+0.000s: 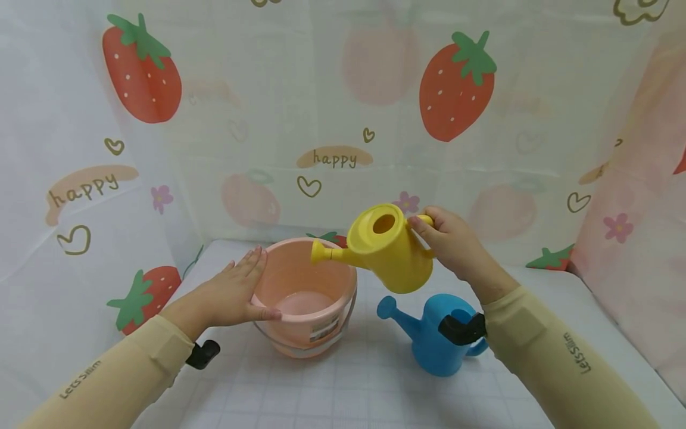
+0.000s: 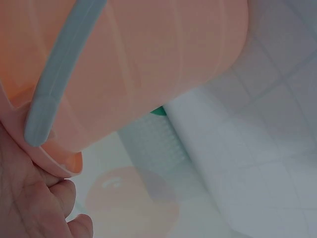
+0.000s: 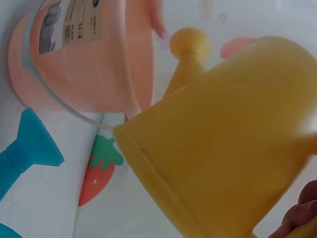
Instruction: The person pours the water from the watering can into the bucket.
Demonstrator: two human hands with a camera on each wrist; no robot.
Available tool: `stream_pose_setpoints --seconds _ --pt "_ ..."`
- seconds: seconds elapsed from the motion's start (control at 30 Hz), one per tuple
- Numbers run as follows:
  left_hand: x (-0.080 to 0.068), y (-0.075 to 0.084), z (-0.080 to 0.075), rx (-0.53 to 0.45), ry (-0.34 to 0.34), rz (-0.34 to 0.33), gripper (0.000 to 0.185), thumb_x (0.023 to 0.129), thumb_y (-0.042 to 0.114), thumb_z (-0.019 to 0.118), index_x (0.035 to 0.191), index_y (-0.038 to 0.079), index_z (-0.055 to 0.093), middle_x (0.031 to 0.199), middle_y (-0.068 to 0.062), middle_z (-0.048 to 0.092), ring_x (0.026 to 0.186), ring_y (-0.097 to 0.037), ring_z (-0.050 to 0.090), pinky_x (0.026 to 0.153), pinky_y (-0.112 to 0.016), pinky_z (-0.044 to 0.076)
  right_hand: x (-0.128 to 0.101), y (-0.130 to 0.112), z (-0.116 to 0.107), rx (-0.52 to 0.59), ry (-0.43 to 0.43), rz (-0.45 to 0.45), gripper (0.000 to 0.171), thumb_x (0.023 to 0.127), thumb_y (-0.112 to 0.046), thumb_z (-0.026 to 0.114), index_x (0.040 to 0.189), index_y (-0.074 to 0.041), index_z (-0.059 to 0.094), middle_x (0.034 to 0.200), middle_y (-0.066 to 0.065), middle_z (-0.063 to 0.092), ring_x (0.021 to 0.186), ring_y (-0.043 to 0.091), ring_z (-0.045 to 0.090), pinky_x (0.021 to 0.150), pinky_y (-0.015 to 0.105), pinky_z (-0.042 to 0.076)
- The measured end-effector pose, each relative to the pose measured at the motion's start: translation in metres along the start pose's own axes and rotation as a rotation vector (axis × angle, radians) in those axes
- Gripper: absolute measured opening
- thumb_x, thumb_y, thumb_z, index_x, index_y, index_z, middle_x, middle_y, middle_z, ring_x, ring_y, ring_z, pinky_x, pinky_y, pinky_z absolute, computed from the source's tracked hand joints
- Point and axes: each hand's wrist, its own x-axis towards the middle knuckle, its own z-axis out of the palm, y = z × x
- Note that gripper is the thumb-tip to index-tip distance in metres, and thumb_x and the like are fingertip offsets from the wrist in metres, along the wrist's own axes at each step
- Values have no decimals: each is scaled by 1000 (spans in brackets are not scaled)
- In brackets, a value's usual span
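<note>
While your right hand (image 1: 450, 241) pinches the handle of the yellow watering can (image 1: 382, 247) and holds it in the air, tilted with its spout (image 1: 321, 252) just over the rim of the pink bucket (image 1: 305, 296), the margin for a spill looks thin. The spout tip sits at the bucket's right-hand rim rather than well over the middle, so if the can tips further any water could run down the outside wall onto the white gridded surface (image 1: 343, 387). Your grip is a light one, thumb and fingers around a slim handle, and the can's weight hangs forward of it; I judge it could swivel or slip. Your left hand (image 1: 230, 295) lies flat and spread against the bucket's left wall, fingers straight, thumb hooked at the rim; it steadies but does not clasp, so a knock from the spout could shove the bucket toward the surface's left edge. Some pale liquid seems to lie in the bucket, though I cannot tell how much. Mind your right forearm too: the blue watering can (image 1: 436, 336) stands directly beneath it, near the front of the surface, and a dropped elbow would topple it.
</note>
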Motion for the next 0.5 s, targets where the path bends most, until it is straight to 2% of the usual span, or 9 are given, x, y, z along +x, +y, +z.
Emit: stream_pose_setpoints --seconds 0.17,0.5 --pt "0 0 1 -3 -2 -2 125 64 86 39 144 -4 6 152 -19 4 139 -33 6 109 -54 12 2 -4 -1 -33 -12 -11 45 91 -49 46 91 -5 50 80 13 43 71 25 45 56 26 42" --pt "0 -1 1 -9 -2 3 127 63 87 38 144 -5 5 151 -19 3 139 -33 6 109 -53 11 8 -19 -5 -66 -48 -20 44 91 -50 44 97 -7 52 84 12 49 76 25 50 60 28 46"
